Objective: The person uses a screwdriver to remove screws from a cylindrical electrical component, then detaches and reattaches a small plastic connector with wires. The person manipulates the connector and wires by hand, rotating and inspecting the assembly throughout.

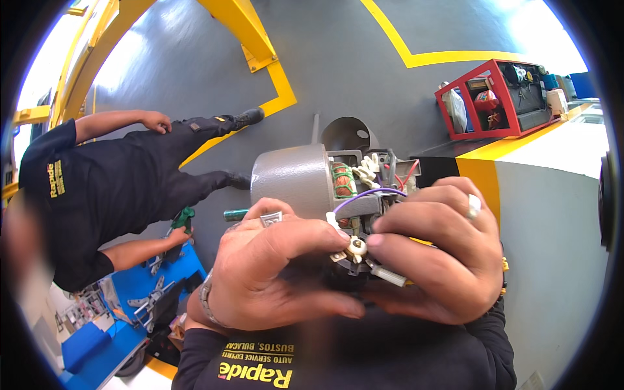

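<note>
Grey floor [325,58] with yellow lines [455,58] fills the frame's top; a co-worker [123,156] is at left. At centre, below the motor [286,172] and purple wire [367,192], the left hand [266,266] and right hand [448,253] curl their fingertips around a round part [357,247]; whether they clamp it, I cannot tell. This seems to be fine handling of that part; the next move calls for steady fingertips.

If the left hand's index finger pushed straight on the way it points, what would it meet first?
Most likely the small round white part, right by the left hand's index fingertip; depth leaves contact unclear. The right hand's fingertips come next.
</note>
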`<state>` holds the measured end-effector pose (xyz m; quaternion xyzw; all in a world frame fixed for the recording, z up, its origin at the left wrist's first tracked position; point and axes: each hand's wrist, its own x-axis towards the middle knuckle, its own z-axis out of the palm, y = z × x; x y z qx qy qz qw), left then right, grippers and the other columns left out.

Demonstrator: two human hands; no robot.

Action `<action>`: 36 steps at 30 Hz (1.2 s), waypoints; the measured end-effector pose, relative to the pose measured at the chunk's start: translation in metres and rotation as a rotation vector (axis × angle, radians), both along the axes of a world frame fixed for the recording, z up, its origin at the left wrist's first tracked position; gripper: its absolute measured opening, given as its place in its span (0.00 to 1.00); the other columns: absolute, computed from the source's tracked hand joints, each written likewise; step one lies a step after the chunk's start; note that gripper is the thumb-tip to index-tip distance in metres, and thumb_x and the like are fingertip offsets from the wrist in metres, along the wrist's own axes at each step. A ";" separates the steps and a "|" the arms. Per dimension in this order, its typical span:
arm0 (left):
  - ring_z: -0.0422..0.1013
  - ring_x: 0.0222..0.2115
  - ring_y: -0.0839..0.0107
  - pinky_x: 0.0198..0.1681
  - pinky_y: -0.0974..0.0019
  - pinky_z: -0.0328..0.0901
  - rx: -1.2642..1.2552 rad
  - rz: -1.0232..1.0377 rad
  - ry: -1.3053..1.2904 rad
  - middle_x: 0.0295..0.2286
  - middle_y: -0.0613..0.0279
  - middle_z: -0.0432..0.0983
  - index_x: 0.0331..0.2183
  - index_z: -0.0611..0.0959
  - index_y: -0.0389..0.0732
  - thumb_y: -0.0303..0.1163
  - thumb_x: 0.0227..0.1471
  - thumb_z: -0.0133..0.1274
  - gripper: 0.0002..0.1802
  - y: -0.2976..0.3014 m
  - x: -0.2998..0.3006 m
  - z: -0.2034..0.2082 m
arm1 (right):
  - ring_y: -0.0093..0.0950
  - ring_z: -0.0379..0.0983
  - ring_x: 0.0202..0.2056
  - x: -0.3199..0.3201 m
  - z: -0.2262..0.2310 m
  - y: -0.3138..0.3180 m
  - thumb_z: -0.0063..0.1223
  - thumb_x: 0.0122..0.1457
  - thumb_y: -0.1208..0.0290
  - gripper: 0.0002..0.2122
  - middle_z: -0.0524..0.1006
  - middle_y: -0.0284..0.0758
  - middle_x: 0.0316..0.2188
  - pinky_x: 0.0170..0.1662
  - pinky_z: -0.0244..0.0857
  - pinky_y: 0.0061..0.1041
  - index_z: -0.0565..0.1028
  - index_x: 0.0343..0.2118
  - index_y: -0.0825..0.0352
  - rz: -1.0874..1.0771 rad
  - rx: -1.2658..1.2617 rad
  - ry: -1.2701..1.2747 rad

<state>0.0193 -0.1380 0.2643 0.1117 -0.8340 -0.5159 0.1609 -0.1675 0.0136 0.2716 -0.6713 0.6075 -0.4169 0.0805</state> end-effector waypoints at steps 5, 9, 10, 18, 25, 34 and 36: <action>0.77 0.31 0.73 0.43 0.64 0.64 -0.019 -0.073 -0.004 0.31 0.67 0.83 0.39 0.81 0.43 0.48 0.18 0.81 0.42 -0.006 -0.001 0.002 | 0.28 0.74 0.31 0.011 0.001 0.005 0.73 0.35 0.60 0.23 0.79 0.31 0.34 0.35 0.61 0.32 0.79 0.36 0.62 -0.091 0.041 0.078; 0.79 0.31 0.72 0.44 0.64 0.63 -0.046 -0.087 0.037 0.31 0.67 0.84 0.41 0.82 0.45 0.44 0.27 0.79 0.37 -0.006 0.001 0.001 | 0.28 0.74 0.31 0.016 0.005 0.006 0.73 0.34 0.59 0.23 0.79 0.30 0.34 0.36 0.61 0.33 0.79 0.36 0.61 -0.118 0.054 0.156; 0.79 0.31 0.72 0.44 0.64 0.63 -0.039 -0.090 0.052 0.32 0.67 0.84 0.43 0.82 0.46 0.42 0.31 0.79 0.35 -0.006 0.001 0.000 | 0.28 0.74 0.31 0.015 0.006 0.006 0.73 0.34 0.58 0.23 0.79 0.30 0.35 0.37 0.61 0.33 0.79 0.36 0.61 -0.111 0.057 0.171; 0.78 0.27 0.75 0.43 0.65 0.61 -0.165 -0.044 0.091 0.26 0.70 0.82 0.40 0.81 0.47 0.46 0.26 0.80 0.36 0.002 -0.006 -0.006 | 0.28 0.74 0.32 0.012 0.009 0.008 0.71 0.34 0.61 0.23 0.80 0.30 0.35 0.38 0.61 0.34 0.79 0.36 0.63 -0.131 0.088 0.351; 0.78 0.27 0.75 0.42 0.65 0.60 -0.183 -0.068 0.072 0.25 0.71 0.81 0.41 0.78 0.48 0.47 0.28 0.79 0.38 0.004 -0.005 -0.005 | 0.28 0.75 0.31 0.011 0.007 0.009 0.69 0.36 0.59 0.21 0.79 0.31 0.34 0.37 0.59 0.36 0.79 0.34 0.65 -0.083 0.074 0.366; 0.78 0.26 0.71 0.41 0.64 0.62 -0.244 -0.099 0.058 0.25 0.67 0.80 0.41 0.77 0.44 0.45 0.33 0.78 0.35 0.007 -0.005 -0.004 | 0.27 0.76 0.31 0.006 0.000 0.007 0.68 0.34 0.61 0.19 0.79 0.31 0.32 0.37 0.58 0.35 0.80 0.30 0.65 -0.006 0.016 0.414; 0.77 0.26 0.71 0.41 0.64 0.62 -0.242 -0.082 0.049 0.24 0.67 0.80 0.41 0.77 0.44 0.45 0.33 0.78 0.35 0.007 -0.005 -0.004 | 0.27 0.76 0.31 0.005 -0.001 0.006 0.68 0.33 0.62 0.20 0.79 0.31 0.33 0.37 0.58 0.35 0.80 0.32 0.65 -0.007 0.033 0.388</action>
